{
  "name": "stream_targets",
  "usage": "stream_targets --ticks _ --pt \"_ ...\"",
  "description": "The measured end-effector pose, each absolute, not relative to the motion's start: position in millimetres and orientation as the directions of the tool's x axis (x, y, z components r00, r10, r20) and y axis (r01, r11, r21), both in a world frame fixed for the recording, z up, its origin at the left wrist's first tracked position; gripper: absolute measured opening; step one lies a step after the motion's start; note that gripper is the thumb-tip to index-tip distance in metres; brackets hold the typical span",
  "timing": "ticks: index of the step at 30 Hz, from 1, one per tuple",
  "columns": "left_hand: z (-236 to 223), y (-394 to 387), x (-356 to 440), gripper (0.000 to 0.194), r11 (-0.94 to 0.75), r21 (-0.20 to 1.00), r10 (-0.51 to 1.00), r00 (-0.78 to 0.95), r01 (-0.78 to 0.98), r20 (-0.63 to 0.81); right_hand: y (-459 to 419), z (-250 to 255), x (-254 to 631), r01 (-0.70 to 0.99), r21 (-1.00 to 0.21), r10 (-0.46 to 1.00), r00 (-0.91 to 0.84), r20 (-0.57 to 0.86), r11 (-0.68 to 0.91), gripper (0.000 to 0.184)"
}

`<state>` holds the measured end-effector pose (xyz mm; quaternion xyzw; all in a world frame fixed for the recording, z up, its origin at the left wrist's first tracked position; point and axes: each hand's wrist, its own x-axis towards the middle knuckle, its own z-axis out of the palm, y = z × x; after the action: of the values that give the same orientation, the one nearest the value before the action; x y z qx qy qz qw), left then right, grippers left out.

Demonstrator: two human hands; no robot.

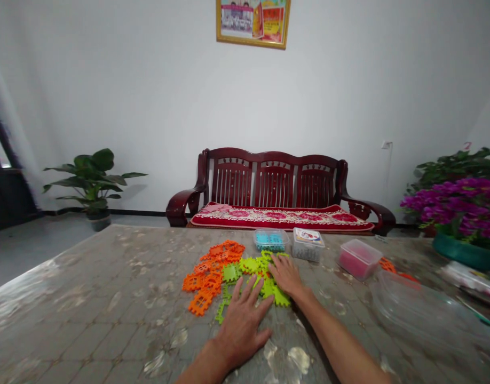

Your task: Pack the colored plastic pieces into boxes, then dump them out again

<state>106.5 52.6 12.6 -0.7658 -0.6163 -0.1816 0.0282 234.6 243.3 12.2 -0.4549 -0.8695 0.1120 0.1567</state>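
Facing you, a red wooden settee (274, 178) with a patterned red cushion (283, 215) stands before a pale wall (149, 96), below a gold-framed picture (253, 22), while on your left a potted plant (93, 178) stands on the grey floor (16, 240) near black skirting (143, 213).

On my feed the cloth-covered table (93, 309) fills the foreground, grey-brown with pale flowers and a diamond lattice. Near its middle I see orange interlocking tiles (205, 281) in an overlapping heap, with lime interlocking tiles (276, 293) to their right and a few darker green interlocking tiles (230, 273) between. Just behind, I make out a clear blue-filled tub (271, 241) beside a lidded grey-filled box (307, 246). Farther right I have a translucent pink-filled box (360, 260), loose orange pieces (386, 265), clear plastic containers (433, 317), a white package (474, 278) and a teal planter (467, 252) of purple flowers (463, 205)
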Motion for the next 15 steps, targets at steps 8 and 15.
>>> stream_targets --ticks 8,15 --pt "13.4 53.0 103.1 0.060 -0.236 0.212 0.932 0.159 0.948 0.326 223.1 -0.3 190.4 0.589 -0.466 0.741 -0.613 0.274 0.660 0.047" --pt "7.6 55.9 85.6 0.044 -0.070 0.232 0.953 -0.004 0.970 0.304 251.8 19.5 196.4 0.623 -0.424 0.753 -0.519 0.405 0.657 0.046"
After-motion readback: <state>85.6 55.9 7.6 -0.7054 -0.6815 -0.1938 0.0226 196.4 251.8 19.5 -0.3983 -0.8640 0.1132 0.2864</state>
